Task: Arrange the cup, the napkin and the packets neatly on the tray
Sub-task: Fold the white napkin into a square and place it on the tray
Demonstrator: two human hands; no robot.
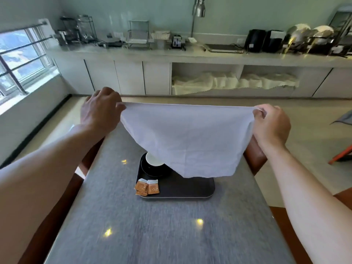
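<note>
A white cloth napkin [187, 138] hangs spread in the air above the table. My left hand [101, 109] pinches its upper left corner and my right hand [271, 123] pinches its upper right corner. Below it lies a dark tray [190, 190] on the grey table. On the tray's far left, a white cup [153, 160] sits on a black saucer [152, 171], partly hidden by the napkin. Three orange sugar packets [147, 187] lie at the tray's near left corner.
The grey table [162, 229] has brown chairs on both sides [255, 155]. Beyond it runs a long counter [190, 54] with appliances and open shelves of white linen. A barred window is at the left.
</note>
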